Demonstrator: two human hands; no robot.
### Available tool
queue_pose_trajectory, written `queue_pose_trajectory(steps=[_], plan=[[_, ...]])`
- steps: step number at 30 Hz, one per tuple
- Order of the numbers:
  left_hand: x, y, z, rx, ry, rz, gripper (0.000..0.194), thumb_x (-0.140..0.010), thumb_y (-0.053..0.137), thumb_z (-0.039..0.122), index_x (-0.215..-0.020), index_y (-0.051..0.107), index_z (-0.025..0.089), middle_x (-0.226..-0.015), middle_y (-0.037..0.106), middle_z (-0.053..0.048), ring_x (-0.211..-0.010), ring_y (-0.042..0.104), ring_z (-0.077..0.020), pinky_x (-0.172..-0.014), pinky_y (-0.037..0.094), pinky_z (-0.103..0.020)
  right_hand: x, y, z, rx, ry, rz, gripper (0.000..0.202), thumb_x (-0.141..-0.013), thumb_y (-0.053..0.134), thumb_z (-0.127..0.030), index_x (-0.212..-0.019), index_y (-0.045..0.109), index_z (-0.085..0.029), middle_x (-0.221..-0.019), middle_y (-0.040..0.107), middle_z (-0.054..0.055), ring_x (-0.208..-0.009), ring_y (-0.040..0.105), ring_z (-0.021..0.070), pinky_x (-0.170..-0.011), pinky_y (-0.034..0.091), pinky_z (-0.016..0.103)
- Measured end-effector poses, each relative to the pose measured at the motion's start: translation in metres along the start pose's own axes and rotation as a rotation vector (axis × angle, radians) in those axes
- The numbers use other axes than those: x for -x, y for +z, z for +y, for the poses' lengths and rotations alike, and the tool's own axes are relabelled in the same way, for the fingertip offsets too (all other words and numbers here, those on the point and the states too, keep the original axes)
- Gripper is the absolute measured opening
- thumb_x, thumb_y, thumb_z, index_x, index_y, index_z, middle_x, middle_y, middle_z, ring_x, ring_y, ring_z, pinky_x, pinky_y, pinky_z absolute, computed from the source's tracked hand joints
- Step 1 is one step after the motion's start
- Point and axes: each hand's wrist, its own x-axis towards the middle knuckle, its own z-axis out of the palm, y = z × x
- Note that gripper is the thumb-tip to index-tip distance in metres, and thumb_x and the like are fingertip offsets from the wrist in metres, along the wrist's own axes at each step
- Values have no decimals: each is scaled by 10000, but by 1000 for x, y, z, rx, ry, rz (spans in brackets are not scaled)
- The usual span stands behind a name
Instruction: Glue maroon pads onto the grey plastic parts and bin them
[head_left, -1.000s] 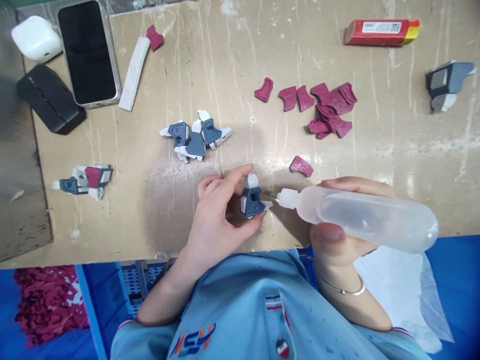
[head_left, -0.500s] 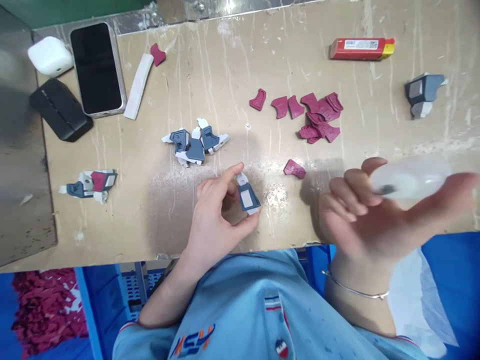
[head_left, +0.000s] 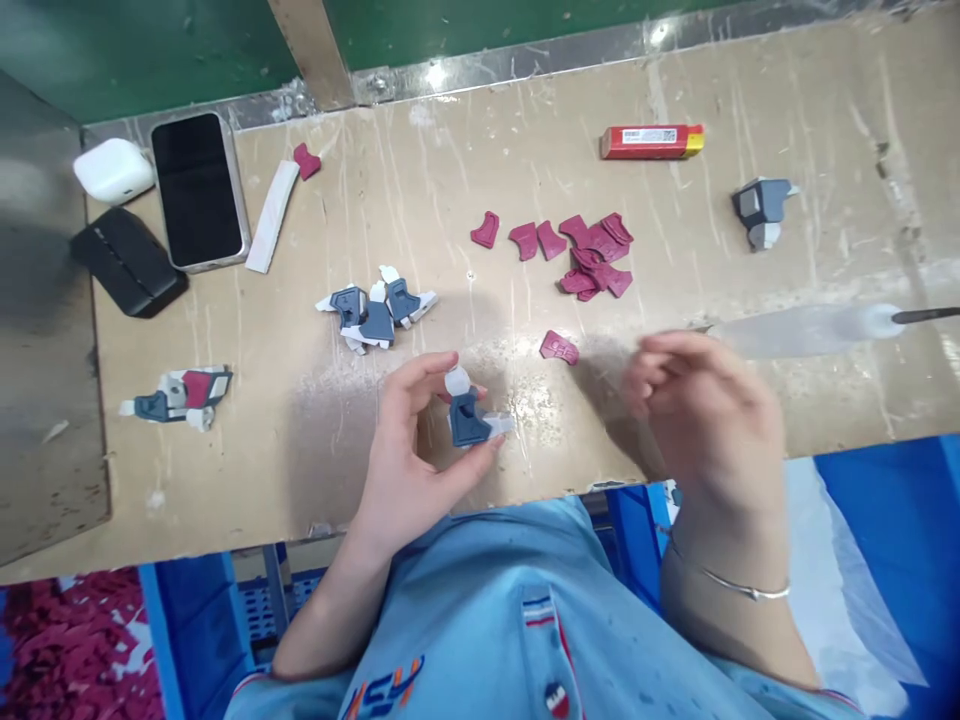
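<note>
My left hand point(head_left: 420, 450) pinches a small dark blue-grey and white plastic part point(head_left: 466, 420) between thumb and fingers, above the table's near side. A recessed dark face of the part shows, with white ends at top and right. My right hand point(head_left: 705, 420) is blurred, its fingers loosely bent, and nothing shows in them. Just beyond it lies a translucent white bottle point(head_left: 802, 330) with a thin dark tip pointing right. Between my hands rests a single maroon plastic piece point(head_left: 559, 348). Farther back is a cluster of maroon pieces point(head_left: 596, 265).
Similar blue-grey and white parts point(head_left: 377, 322) lie left of centre. An assembled part point(head_left: 180, 395) is at far left, another point(head_left: 763, 210) at right. A red lighter point(head_left: 651, 142), phone point(head_left: 199, 190), white case point(head_left: 114, 170), black box point(head_left: 129, 262) and white strip point(head_left: 272, 217) lie farther back.
My right hand has let go of the bottle, which now lies on the table, and has moved left. My left hand has turned its part to show the recessed face. The view has shifted.
</note>
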Motion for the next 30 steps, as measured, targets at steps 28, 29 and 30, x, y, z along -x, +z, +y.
queue_pose_trajectory(steps=[28,29,30], plan=[[-5,-3,3,-248,-22,-124,645,-804,807,167,-1413,644,306,-1061,733,-25,-1027,686,-252,-1071,509,-460,16,45,-8,721,-741,-389,511,-951,713,24,-1411,712,-197,-1234,844,80,-1202,805,240,-999,731,359],[-5,-3,4,-248,-26,-123,646,-800,800,158,-1410,645,305,-1065,736,-23,-1028,689,-251,-1074,509,-460,16,46,-4,717,-760,-397,504,-956,704,27,-1418,705,-175,-1221,847,91,-1202,805,235,-998,731,349],[-5,-4,4,-248,-29,-123,645,-797,795,152,-1406,647,303,-1065,739,-21,-1028,692,-249,-1075,509,-459,15,46,-1,711,-780,-400,488,-963,695,25,-1415,705,-159,-1211,849,98,-1199,806,231,-995,731,342]])
